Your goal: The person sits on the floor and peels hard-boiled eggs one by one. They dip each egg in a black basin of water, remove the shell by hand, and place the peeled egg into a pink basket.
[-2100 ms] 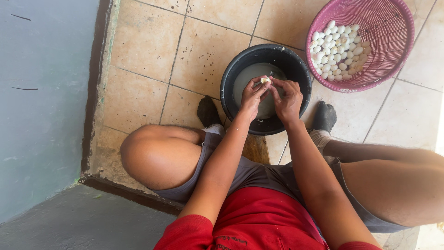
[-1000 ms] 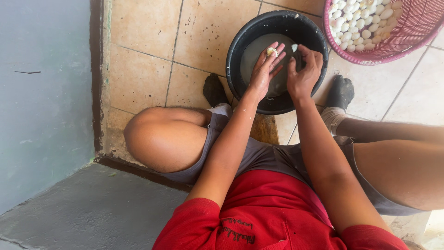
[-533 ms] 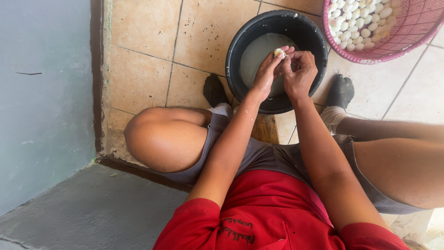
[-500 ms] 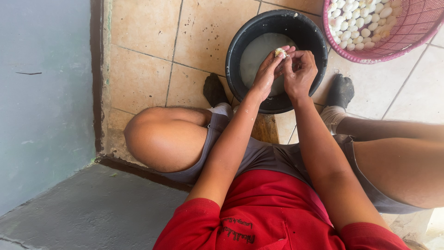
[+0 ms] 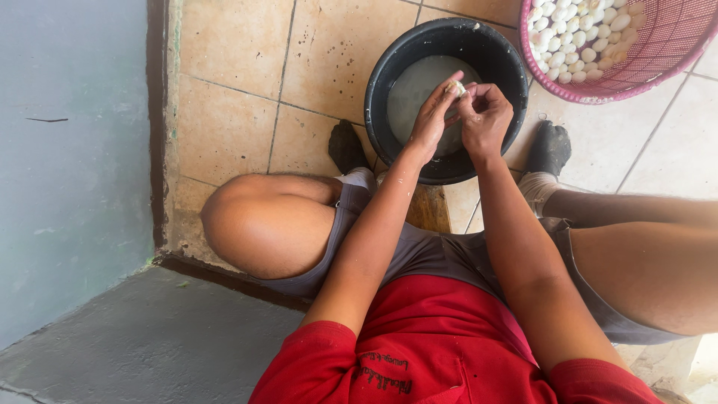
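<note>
- The black basin [image 5: 389, 71] of cloudy water sits on the tiled floor [image 5: 224, 112] between the person's feet, where it was half a second ago.
- The pink basket [image 5: 673, 52] of white eggs remains at the upper right.
- The left hand [image 5: 434, 112] and right hand [image 5: 486, 112] stay together above the basin, fingertips pinching one small white egg [image 5: 455, 88], barely shifted.

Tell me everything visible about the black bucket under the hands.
The black bucket is round, looks like plastic, and stands upright on the tan tiled floor between the person's feet. It holds cloudy, whitish water. Both hands work a small pale item just above its opening. A pink basket of white pieces sits close beside it.
</note>
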